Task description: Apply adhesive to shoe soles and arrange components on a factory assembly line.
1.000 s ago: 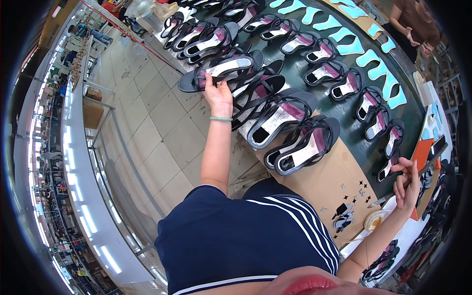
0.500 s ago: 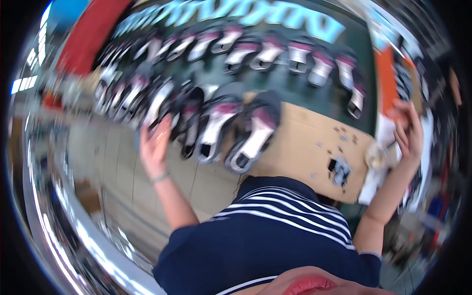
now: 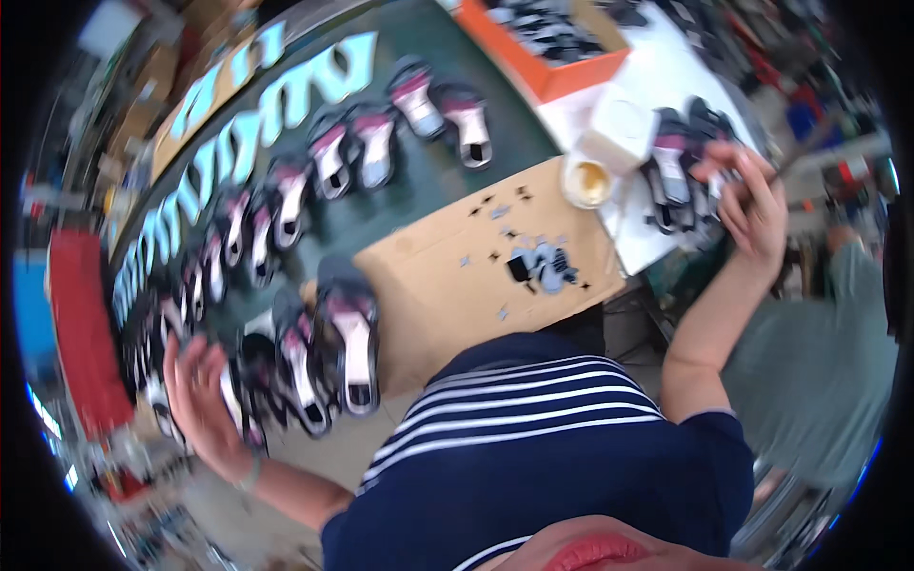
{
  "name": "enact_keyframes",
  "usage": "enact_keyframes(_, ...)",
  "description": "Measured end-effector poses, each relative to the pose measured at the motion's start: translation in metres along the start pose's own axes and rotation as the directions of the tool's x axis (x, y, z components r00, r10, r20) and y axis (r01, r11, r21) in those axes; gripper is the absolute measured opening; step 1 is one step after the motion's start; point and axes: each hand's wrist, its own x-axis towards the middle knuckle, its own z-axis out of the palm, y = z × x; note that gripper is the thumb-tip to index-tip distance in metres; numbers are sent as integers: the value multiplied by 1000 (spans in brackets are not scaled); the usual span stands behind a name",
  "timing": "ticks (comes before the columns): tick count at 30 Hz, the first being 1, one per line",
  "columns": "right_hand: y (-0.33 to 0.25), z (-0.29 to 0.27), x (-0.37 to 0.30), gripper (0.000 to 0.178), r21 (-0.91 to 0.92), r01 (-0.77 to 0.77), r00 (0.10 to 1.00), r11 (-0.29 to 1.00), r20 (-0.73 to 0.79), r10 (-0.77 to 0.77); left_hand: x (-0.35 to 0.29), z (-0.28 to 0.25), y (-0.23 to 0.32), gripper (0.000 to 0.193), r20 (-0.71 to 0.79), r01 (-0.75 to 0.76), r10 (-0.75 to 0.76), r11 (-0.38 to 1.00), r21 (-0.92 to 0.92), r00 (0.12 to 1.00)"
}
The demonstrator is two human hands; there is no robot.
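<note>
My left hand (image 3: 202, 404) is open, fingers apart, over the near row of slip-on sandals at the left. Two sandals stand closest to me, a dark-strapped sandal (image 3: 347, 333) with a pale insole and purple inside the strap, and a similar sandal (image 3: 303, 366) beside it. At the right, my right hand (image 3: 754, 205) has curled fingers, with a thin dark thing showing past the knuckles; blur hides what it is. Just left of that hand, another sandal (image 3: 672, 167) stands among several on a white surface (image 3: 633, 238).
A cardboard sheet (image 3: 428, 247) carries small dark and grey pieces (image 3: 543, 266). Beyond it are a cup of yellowish stuff (image 3: 587, 181), a white container (image 3: 617, 128) and an orange box (image 3: 581, 76). Pale blue strips (image 3: 286, 95) line the green table (image 3: 419, 176). A person's grey-green clothing (image 3: 809, 381) shows at right.
The view has swung to the right, bringing the orange box and the sandals on the white surface into fuller sight. My left hand stays open; my right hand is now beside those sandals.
</note>
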Motion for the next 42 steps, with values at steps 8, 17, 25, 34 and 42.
enact_keyframes(8,66,-33,-33,34,-124,-261,963,957,28,266,-10,-40,5,39,-488,-58,230,938,342,842)
enact_keyframes(17,67,20,0,37,-160,-202,958,966,175,229,-124,-217,-112,56,-866,735,453,511,445,210)
enact_keyframes(25,63,52,18,37,-155,-149,919,977,342,195,-150,-197,-150,56,-829,29,-372,917,-397,416)
enact_keyframes(34,60,65,17,37,-156,-174,914,972,341,218,-144,-190,-153,54,-946,-189,-53,975,-118,321)
enact_keyframes(42,58,66,16,37,-141,-173,920,975,330,212,-158,-203,-108,54,-965,-399,63,916,-46,255)
